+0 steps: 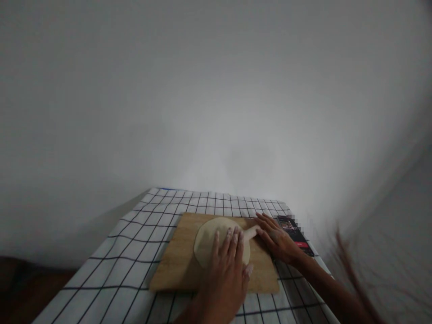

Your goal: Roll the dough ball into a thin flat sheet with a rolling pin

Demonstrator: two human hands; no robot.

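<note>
Wooden board [175,265] lies on a bench under a black-and-white checked cloth [128,252], pushed up against a plain pale wall [216,90]. A flattened round of dough [205,240] sits right of the board's centre. The person's left hand [226,272] lies palm-down across the near side of the dough, its floured fingers [232,240] stretched out and gripping nothing. The right hand [278,240] rests just beside it at the board's right edge, fingers likewise extended flat. Between the two hands shows a short pale stretch of rolling pin [251,232]. Flat hands of this kind likely let the pin turn freely beneath them. A phone [297,236] with a lit screen lies on the cloth just beyond the right hand, off the floured board.
</note>
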